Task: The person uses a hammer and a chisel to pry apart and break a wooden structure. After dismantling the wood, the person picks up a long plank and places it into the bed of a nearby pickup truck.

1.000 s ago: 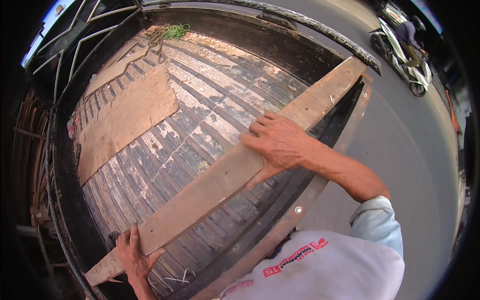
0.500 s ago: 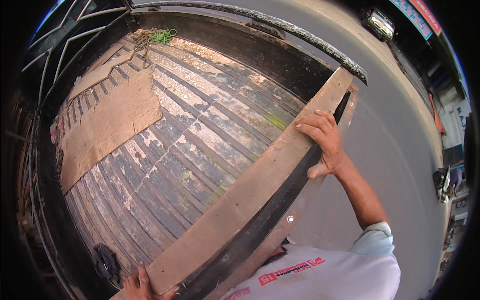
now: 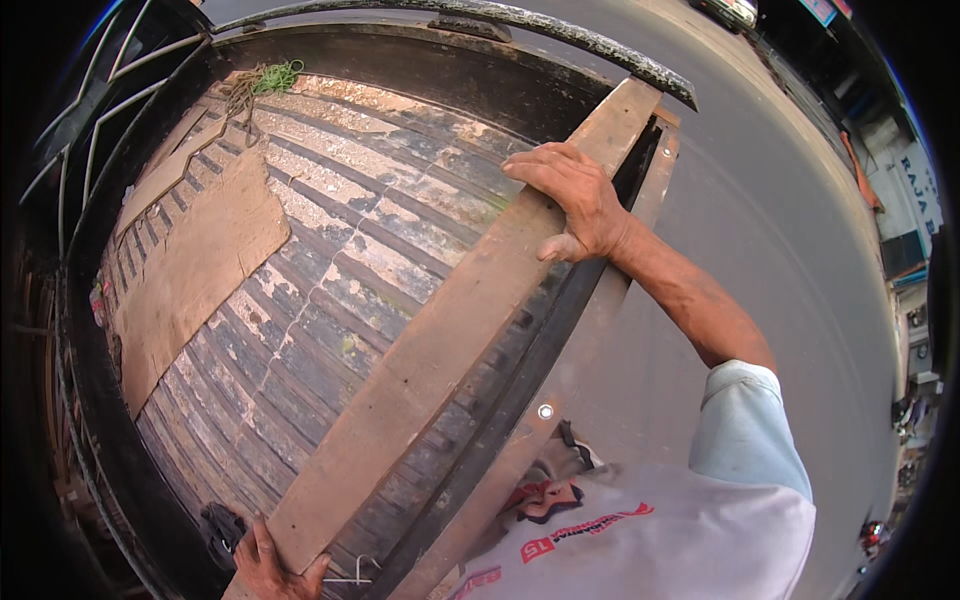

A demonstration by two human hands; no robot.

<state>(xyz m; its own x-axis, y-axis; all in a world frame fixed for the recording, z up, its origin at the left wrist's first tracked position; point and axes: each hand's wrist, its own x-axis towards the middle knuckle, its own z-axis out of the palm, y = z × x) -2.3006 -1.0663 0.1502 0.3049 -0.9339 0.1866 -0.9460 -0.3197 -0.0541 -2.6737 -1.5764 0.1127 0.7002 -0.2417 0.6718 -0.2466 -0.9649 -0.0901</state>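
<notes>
A long, flat wooden plank (image 3: pixel 410 375) lies diagonally across the rear of a truck bed, in both my hands. My right hand (image 3: pixel 578 205) grips its far half, fingers over the far edge and thumb toward the near edge. At the lower left my left hand (image 3: pixel 275 572) holds the near end, its thumb apart from the fingers and partly cut off by the picture's edge. Between the plank and the black rear edge (image 3: pixel 480 455) of the bed, a strip of ribbed floor shows. A crumpled black object (image 3: pixel 222 530) sits beside my left hand.
A flat brown sheet (image 3: pixel 200 280) covers part of the worn, ribbed bed floor (image 3: pixel 310 290). Green string (image 3: pixel 278 77) and brown rope (image 3: pixel 240 105) lie in the far corner. A metal rail (image 3: pixel 560 28) tops the far side wall. Grey road (image 3: pixel 760 240) runs alongside, right.
The plank has shifted away from the rear edge, further over the bed, widening the gap. My right hand has moved left and inward with it. The view has shifted slightly.
</notes>
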